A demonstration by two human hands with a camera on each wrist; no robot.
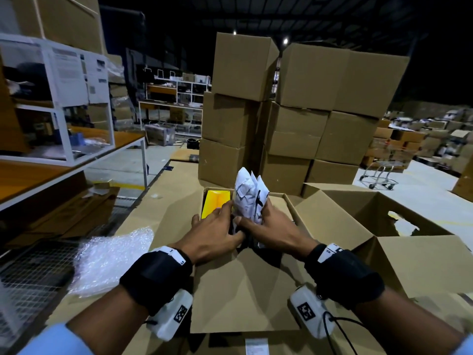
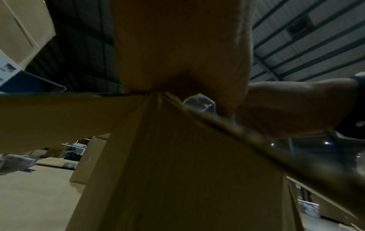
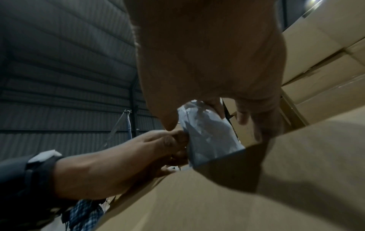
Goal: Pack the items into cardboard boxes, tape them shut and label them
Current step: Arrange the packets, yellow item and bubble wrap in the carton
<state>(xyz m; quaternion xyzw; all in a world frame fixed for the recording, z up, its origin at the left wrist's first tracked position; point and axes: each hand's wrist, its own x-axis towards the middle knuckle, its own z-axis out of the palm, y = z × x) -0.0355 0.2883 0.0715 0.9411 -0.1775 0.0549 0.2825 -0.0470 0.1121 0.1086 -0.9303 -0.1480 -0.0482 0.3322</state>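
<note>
At far left of the head view, a white-framed shelf (image 1: 64, 98) on an orange-topped table (image 1: 33, 175). Lower left, a sheet of bubble wrap (image 1: 110, 260) lying on flattened cardboard. Centre, an open cardboard box (image 1: 243, 298) with its near flap raised toward the camera; inside, at the far left corner, a yellow item (image 1: 215, 202). Just right of that, a white crumpled package (image 1: 249, 197) standing upright, half above the box rim. Left hand (image 1: 216, 234) curled against the package's lower left side, fingers bent over it. Right hand (image 1: 271, 226) wrapped round its right side, thumb across the front. Behind, centre to right, stacked brown boxes (image 1: 302, 111). Far right, a shopping cart (image 1: 384, 170).
</note>
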